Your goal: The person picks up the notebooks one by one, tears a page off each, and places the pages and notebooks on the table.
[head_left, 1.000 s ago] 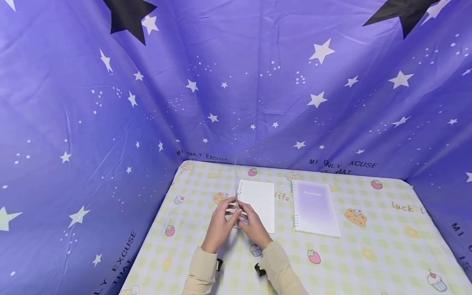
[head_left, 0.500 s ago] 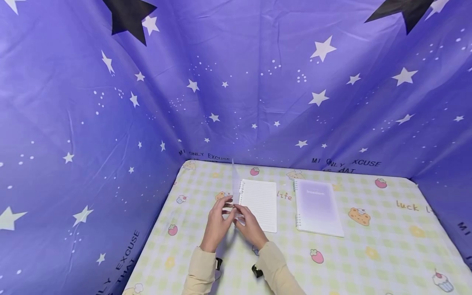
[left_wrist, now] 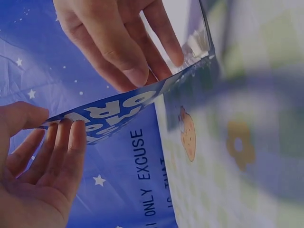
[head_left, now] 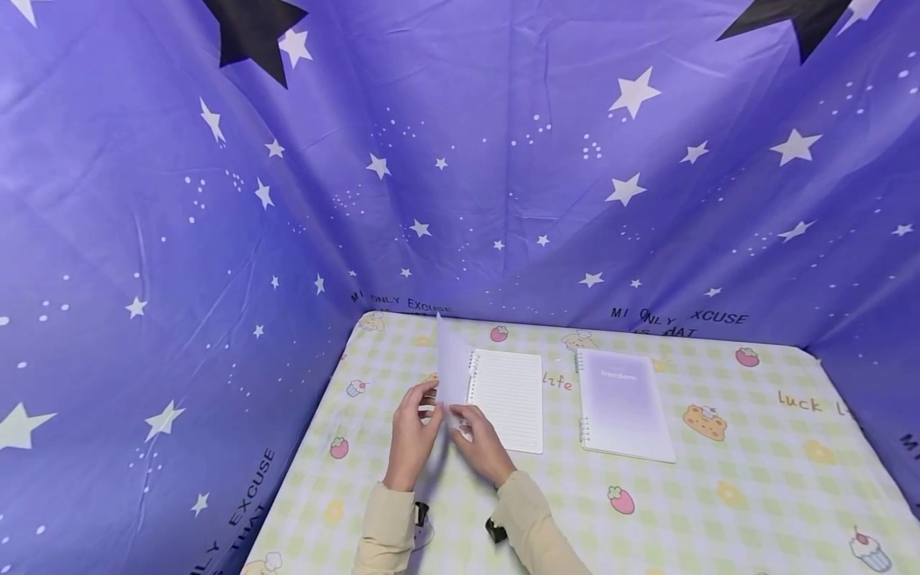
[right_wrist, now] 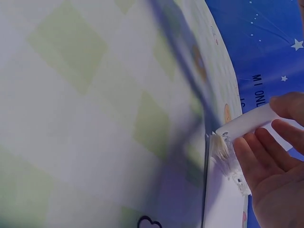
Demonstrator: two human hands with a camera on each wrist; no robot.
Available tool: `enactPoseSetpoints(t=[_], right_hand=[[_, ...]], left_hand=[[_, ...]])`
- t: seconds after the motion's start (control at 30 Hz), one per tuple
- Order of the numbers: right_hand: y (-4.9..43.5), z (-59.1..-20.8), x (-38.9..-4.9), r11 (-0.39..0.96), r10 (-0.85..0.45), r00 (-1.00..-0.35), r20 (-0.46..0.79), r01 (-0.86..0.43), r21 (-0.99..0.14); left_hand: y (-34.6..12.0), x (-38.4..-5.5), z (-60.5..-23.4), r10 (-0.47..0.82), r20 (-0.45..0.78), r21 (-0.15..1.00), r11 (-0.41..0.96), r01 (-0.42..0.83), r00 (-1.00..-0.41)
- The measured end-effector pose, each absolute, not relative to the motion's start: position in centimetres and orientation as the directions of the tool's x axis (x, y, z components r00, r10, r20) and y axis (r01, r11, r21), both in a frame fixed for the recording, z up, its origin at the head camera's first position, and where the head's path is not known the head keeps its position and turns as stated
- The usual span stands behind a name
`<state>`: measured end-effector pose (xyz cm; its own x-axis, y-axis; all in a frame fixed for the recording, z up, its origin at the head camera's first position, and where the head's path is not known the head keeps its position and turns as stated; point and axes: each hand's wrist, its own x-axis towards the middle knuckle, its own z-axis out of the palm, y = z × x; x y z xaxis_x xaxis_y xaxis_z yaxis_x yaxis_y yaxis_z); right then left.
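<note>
Two notebooks on the checked tablecloth (head_left: 561, 511). Open notebook (head_left: 521, 431) sits in front of the person, lined page (head_left: 506, 391) facing up, binding rings (head_left: 473, 377) along its left edge. Its cover (head_left: 454, 363) stands roughly upright at the ring side, pale in the head view; left wrist view shows the outer face dark blue with big white lettering, right wrist view shows a white inner face, slightly curved.

Left hand (head_left: 413, 435) pinches the cover by its near edge, thumb on one side, fingers on the other. Right hand (head_left: 483, 447) is just right of the cover, in front of the page's lower left corner; bent fingertips touch the cover's inner face. Can't tell if the right thumb clamps it too. Hands near each other, the cover's edge between them.

Closed notebook (head_left: 625, 407) lies flat to the right, apart from the open one and from both hands: purple fading to white, "freedom" printed near the top, rings on its left edge. Beige sleeves (head_left: 542, 523), a black device (head_left: 496, 529) at each wrist. Behind the table: purple-blue backdrop (head_left: 496, 184) with white stars.
</note>
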<state>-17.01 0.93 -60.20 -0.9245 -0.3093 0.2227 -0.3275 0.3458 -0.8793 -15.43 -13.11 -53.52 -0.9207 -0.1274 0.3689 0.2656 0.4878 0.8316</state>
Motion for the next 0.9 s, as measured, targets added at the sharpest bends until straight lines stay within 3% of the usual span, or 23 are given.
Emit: enactPoseSetpoints(t=[0.9], right_hand=[[0.2,-60.5,-16.8,0.528,-0.399,-0.89,0.219,-0.418,-0.739]], left_hand=[[-15.6,-15.5,-55.3,-0.274,0.379,0.775,0.615,0.141,-0.884]])
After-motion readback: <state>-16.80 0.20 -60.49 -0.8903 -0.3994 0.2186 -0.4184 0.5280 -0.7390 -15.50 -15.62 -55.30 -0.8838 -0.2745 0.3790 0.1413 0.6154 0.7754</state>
